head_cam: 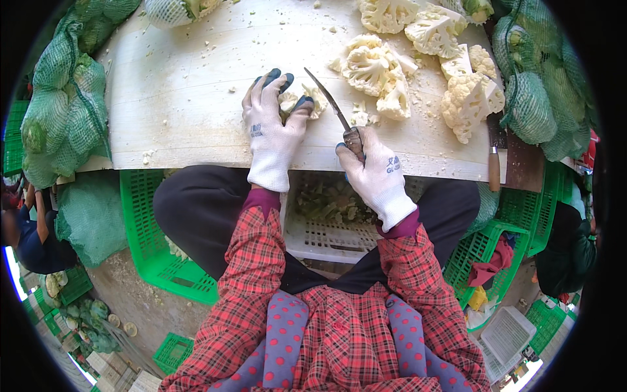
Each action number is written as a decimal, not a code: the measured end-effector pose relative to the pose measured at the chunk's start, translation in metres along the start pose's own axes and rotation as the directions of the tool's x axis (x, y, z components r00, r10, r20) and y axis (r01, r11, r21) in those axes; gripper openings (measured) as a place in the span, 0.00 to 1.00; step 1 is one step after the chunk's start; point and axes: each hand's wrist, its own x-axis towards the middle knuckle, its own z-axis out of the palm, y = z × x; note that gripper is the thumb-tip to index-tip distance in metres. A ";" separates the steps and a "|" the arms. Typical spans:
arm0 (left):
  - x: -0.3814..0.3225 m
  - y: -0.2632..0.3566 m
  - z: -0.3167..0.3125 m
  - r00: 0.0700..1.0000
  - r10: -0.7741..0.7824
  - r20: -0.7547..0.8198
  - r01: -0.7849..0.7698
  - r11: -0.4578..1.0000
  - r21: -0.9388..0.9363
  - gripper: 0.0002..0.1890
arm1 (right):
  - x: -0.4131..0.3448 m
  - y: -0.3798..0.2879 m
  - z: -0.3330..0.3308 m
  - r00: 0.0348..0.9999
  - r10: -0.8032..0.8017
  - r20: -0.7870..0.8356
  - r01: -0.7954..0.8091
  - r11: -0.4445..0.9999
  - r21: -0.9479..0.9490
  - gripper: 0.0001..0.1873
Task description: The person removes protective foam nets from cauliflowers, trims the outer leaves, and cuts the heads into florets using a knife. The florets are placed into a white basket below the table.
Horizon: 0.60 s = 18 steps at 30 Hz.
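Observation:
My left hand [277, 110], in a white knit glove with dark fingertips, rests on the pale work table [186, 98]. Between its thumb and fingers sits a small cauliflower piece [289, 102], partly hidden by the hand. A few more florets [317, 99] lie just past the thumb. In my right hand [374, 169], gloved the same way, is a knife with a thin curved blade [329, 98]; its tip points up and to the left, apart from the cauliflower. Larger cut cauliflower pieces [374, 71] are on the table to the right of the blade.
More cauliflower [472, 100] lies at the right edge, near a wooden-handled cleaver [494, 169]. Green mesh sacks [63, 108] flank the table. Below stand a white crate of trimmings [333, 240] and a green crate [142, 245]. People [36, 230] are at both sides.

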 end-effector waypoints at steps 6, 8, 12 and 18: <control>-0.010 -0.001 -0.001 0.998 -0.023 -0.059 0.017 0.995 -0.100 0.24 | -0.004 0.005 -0.011 0.999 0.023 0.032 -0.024 1.000 0.012 0.14; -0.012 0.000 -0.001 0.997 -0.034 -0.068 0.026 0.992 -0.125 0.23 | -0.006 0.005 -0.010 0.999 0.028 0.030 -0.029 0.999 0.017 0.14; -0.010 -0.001 0.001 0.999 0.019 -0.038 -0.020 1.000 -0.021 0.21 | -0.008 0.002 0.001 0.994 0.093 0.063 -0.096 0.994 0.043 0.16; -0.010 -0.001 0.005 1.000 0.031 0.002 -0.031 0.997 0.076 0.25 | -0.008 -0.001 0.014 0.991 0.133 0.023 -0.135 0.989 0.059 0.16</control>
